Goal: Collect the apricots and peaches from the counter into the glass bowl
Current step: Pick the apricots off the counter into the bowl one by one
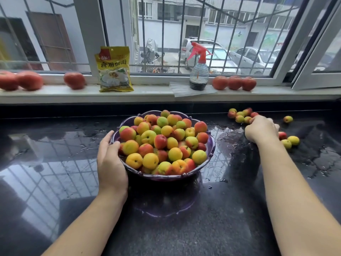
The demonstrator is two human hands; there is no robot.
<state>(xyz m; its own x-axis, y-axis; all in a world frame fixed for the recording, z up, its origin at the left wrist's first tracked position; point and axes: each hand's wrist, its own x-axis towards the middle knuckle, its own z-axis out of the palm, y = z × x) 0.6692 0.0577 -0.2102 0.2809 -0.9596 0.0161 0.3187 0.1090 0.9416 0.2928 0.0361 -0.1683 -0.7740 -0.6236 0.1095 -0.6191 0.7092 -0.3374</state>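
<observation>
the glass bowl (210,145) sits in the middle of the dark bench (55,145), tinted purple with a scalloped rim, and it is heaped well above that rim with yellow, green and red fruit. the left hand (110,159) cups the bowl's near-left wall, thumb hooked over the rim and touching fruit at the edge, fingers curled around the outside. that hold looks meant to keep the bowl from sliding on the wet surface and to stop the pile spilling when more goes in.

the right hand (261,129) reaches far out to the right, knuckles up, fingers curled down among the loose fruit. it appears to be gathering or gripping some, but the fingertips are hidden under the hand, so i cannot tell what, if anything, it holds. just beyond it, against the back edge, lies a cluster of fruit (239,115); one single fruit (287,119) sits apart to the right, and three more (288,140) lie just beside the wrist. these are what remains to collect, so the task seems mostly done.

puddles of water (227,133) spread between bowl and right hand, which suggests slick fruit that may roll when nudged. with the bowl this full, new pieces will need setting down gently in low spots.

on the windowsill stand a yellow packet (114,69), a spray bottle (199,71) with a red trigger, and several tomatoes (234,83), apart from the work.
</observation>
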